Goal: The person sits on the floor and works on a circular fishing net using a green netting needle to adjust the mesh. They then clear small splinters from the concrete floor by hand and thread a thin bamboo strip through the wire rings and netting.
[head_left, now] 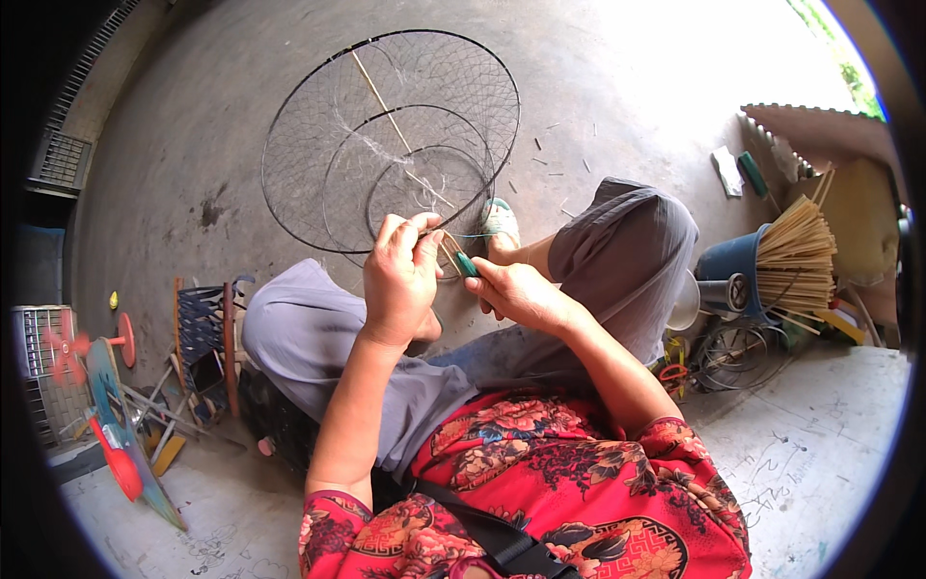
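In my right hand (pixel 524 292) is a narrow, light-coloured netting needle with green twine (pixel 467 264) wound on it, gripped between thumb and fingers. Its pale tip reaches up to the pinched fingertips of my left hand (pixel 397 282); what those fingers hold is too small to make out. A thin strand runs sideways from near the needle tip. Just beyond my hands stands a round net cage (pixel 299 145) of fine dark mesh with black hoops. A thin stick (pixel 378 97) slants through it, and whitish mesh hangs bunched inside.
My knees flank the work, and a slippered foot (pixel 500 224) touches the cage's edge. On the right, a blue bucket (pixel 730 257) of thin sticks stands beside coiled wire (pixel 738 355). A folding stool (pixel 204 338) and a red-and-blue toy (pixel 116 425) are at left. Small bits litter the concrete floor.
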The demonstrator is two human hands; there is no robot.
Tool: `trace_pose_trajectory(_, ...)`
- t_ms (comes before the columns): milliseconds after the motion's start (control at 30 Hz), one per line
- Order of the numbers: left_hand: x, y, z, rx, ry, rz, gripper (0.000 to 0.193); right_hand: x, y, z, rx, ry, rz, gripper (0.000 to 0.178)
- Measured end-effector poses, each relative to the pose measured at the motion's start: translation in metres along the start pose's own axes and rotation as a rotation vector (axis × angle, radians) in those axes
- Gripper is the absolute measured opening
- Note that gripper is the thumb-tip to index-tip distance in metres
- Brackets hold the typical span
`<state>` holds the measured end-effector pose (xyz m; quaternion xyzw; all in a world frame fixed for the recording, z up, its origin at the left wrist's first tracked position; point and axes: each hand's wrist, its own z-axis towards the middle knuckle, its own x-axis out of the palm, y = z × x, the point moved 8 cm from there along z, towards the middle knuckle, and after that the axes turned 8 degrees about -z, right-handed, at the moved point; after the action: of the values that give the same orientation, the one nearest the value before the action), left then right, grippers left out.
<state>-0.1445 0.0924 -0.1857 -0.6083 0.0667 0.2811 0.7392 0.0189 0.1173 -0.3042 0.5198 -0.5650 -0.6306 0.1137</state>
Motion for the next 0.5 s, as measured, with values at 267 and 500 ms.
trace_pose_trajectory(267, 0.003, 0.002, -0.002, -0.074, 0.005, -0.058, 0.015, -0.025, 0.005, 0.029, -0.19, -0.268, 1.027, 0.021)
trace_pose_trajectory(500, 0.007, 0.006, -0.005, 0.092, -0.034, -0.051, 0.016, -0.112, 0.104, -0.021, -0.096, -0.758, -0.122, 0.04)
